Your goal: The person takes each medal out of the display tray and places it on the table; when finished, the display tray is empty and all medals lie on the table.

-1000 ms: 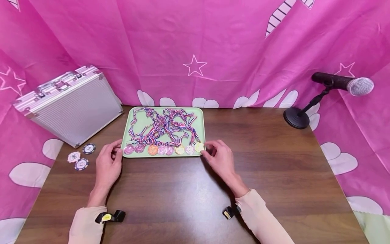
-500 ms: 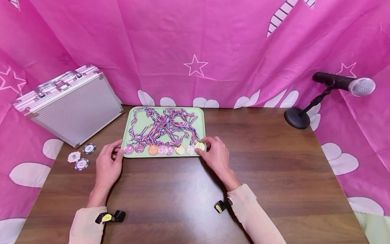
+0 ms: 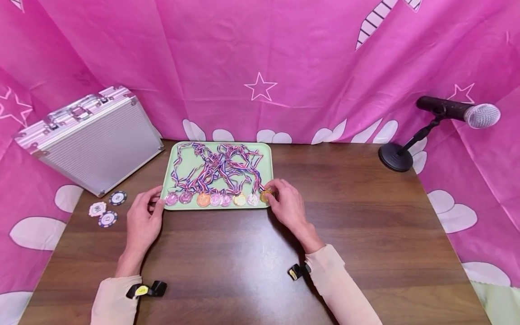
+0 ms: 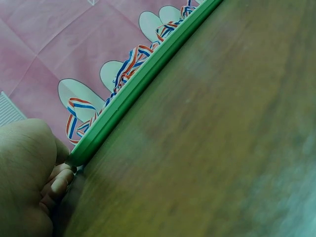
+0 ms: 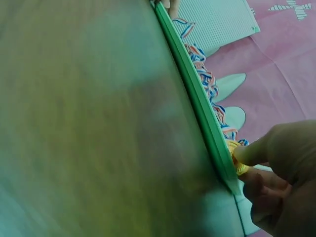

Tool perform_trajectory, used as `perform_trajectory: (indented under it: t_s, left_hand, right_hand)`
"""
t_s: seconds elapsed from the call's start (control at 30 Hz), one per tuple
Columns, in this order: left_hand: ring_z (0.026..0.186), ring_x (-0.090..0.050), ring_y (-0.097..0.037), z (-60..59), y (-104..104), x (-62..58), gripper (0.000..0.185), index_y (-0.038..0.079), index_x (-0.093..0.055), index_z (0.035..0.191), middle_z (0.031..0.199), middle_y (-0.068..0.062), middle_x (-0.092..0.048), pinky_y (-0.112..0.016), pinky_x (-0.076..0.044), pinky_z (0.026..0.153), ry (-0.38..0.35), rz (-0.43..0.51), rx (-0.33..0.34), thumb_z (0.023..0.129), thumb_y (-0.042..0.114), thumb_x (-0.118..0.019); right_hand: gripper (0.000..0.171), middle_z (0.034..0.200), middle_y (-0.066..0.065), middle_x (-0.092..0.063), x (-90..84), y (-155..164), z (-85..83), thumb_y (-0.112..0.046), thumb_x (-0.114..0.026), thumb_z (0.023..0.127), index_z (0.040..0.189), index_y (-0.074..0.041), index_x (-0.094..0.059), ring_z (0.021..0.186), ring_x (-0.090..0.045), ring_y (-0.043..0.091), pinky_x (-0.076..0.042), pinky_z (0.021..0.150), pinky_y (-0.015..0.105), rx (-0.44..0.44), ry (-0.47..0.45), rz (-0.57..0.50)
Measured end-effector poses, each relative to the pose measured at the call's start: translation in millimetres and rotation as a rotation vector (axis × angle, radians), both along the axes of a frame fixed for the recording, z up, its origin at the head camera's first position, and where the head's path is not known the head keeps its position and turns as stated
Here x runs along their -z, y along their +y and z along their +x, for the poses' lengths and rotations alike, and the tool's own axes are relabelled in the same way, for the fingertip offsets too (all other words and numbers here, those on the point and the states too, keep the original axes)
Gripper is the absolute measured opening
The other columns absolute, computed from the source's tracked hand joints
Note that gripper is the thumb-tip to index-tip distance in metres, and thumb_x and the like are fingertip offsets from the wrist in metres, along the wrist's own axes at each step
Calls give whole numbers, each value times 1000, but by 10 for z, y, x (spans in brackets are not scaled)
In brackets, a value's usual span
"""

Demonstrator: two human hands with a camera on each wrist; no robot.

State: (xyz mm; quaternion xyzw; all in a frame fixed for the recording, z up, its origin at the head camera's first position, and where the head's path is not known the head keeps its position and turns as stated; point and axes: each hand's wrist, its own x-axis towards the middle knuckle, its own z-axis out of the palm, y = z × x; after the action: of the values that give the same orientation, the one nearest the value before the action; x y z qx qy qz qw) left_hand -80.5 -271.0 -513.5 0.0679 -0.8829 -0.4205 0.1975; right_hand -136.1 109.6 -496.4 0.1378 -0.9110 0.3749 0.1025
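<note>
A pale green tray [image 3: 265,159] holds a tangle of red, white and blue ribbons [image 3: 221,164], with several medals lined up along its front edge. My left hand [image 3: 144,219] grips the tray's front left corner, the thumb at the rim and fingers curled at its underside in the left wrist view. At the opposite end, my right hand [image 3: 288,205] pinches the rightmost gold medal [image 5: 241,167] between thumb and forefinger, and the medal is tilted up. Beside it lie a silver medal [image 3: 253,199] and another gold medal [image 3: 239,199]; an orange one [image 3: 203,199] is further left.
A silver briefcase [image 3: 103,146] stands at the back left, with three poker chips [image 3: 107,219] in front of it. Toward the back right, a microphone [image 3: 459,110] sits on a black stand [image 3: 395,157]. Pink curtain [image 3: 219,67] borders the brown table [image 3: 227,266].
My right hand has moved left from the tray's right edge onto the rightmost gold medal, then pinched it and tilted it up. The left hand stays at its corner.
</note>
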Motion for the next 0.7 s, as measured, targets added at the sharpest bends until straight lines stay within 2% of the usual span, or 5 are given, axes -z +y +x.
perform_trajectory:
  t_s: [0.17,0.3,0.43,0.53,0.7]
  left_hand:
    - [92,-50,5,5,6,7,36,-2,-73,140,116,-22,-70,-11,-39,81,5,0,-2,105,-3,-66]
    - [92,-50,6,-4,5,12,35,-2,-73,140,116,-21,-71,-10,-38,81,8,-4,-3,105,-2,-66]
    - [92,-50,5,-10,2,12,35,-2,-73,140,116,-21,-71,-10,-38,81,11,-3,-3,105,-1,-66]
    - [93,-50,4,-10,4,9,35,-2,-73,140,116,-21,-71,-10,-38,81,12,-3,-1,105,-1,-66]
    - [92,-50,4,-5,4,2,35,-2,-73,140,116,-21,-70,-11,-38,81,12,-7,1,106,-1,-66]
  right_hand:
    - [12,82,5,-75,-168,36,-25,-5,-84,96,107,-6,-78,68,-65,15,-54,65,36,-17,-62,-109]
    - [11,85,12,-77,-346,83,-44,0,-82,97,108,2,-80,63,-68,15,-57,57,26,1,-168,-363]
    - [15,85,14,-78,-572,134,-69,4,-79,98,112,9,-79,58,-69,14,-59,53,25,5,-266,-639]
    - [17,82,7,-78,-762,184,-81,7,-76,99,115,13,-77,57,-69,12,-58,54,24,3,-260,-760]
    - [20,80,-2,-78,-1109,287,-52,8,-75,99,117,15,-75,58,-68,10,-55,53,23,-23,-170,-822]
